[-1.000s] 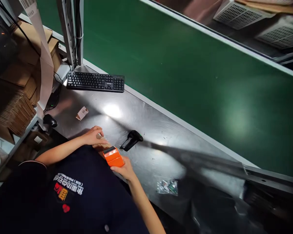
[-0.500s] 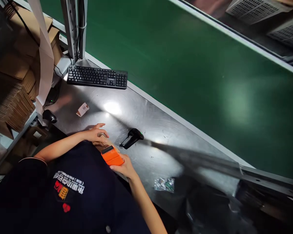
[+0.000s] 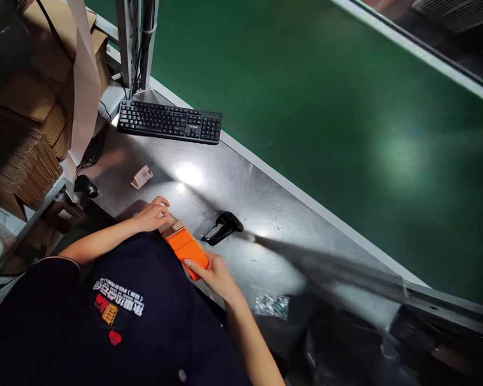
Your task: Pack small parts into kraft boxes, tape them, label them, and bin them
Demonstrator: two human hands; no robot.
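Note:
My right hand (image 3: 217,272) is wrapped round the lower end of a small orange box (image 3: 188,250), thumb on top and fingers beneath. The box is tilted close to my shirt, its upper end showing brown cardboard flaps (image 3: 177,225). My left hand (image 3: 155,214) is at that brown end, its fingers curled and closed on the edge of the flaps. Whatever lies inside the box is hidden. A black handheld barcode scanner (image 3: 224,228) lies on the metal table (image 3: 165,177) just beyond the box.
A black keyboard (image 3: 169,122) lies at the back left, with a small pinkish carton (image 3: 142,177) and a black mouse (image 3: 86,186) nearer. A clear bag of small parts (image 3: 272,305) rests on the right. Flattened cardboard (image 3: 28,166) is stacked left; a green surface (image 3: 306,107) runs behind.
The orange box has turned so that its brown flaps show more. My left fingers, spread before, have closed at the flap end. The view has shifted slightly.

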